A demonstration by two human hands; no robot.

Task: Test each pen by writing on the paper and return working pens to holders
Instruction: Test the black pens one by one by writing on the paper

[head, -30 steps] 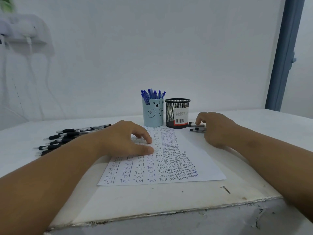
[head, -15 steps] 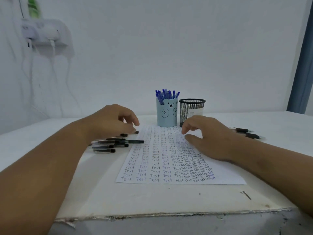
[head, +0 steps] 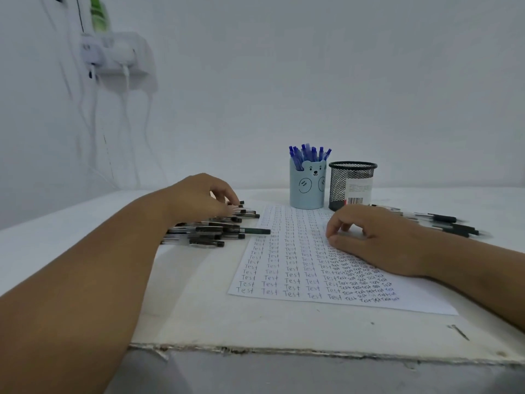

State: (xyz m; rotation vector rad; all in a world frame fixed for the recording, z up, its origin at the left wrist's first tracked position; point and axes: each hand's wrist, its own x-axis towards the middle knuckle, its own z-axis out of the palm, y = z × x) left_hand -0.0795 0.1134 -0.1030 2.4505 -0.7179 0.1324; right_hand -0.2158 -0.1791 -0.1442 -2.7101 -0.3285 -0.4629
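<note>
1. Worktop [head: 199, 317], near edge chipped. The paper [head: 301, 268] lies just right of centre, almost filled with rows of "Test".
2. Right hand [head: 377, 237] rests on the right part of the paper, fingers loosely curled, holding nothing. No pen in it.
3. Left hand [head: 199, 199] is over the far end of the black pens [head: 216, 228], fingers bent down onto them. Whether it has one pinched yet, cannot tell; the fingertips blur into the barrels.
4. Key relation: that heap lies just left of the paper, touching its left edge, barrels running left-right. One pen juts out, tip over the paper's edge. The left hand is the nearer one by far; the right would have to cross the sheet.
5. Judgement: a pick here means lifting one barrel out of a loose heap, and its neighbours may roll.
6. Right pens [head: 451, 223], a smaller black lot, lie far right behind the right wrist, also left-right.
7. Farthest: bear cup [head: 306, 189] full of blue pens [head: 308, 153]; mesh cup [head: 352, 182] just right of it, seemingly empty.
</note>
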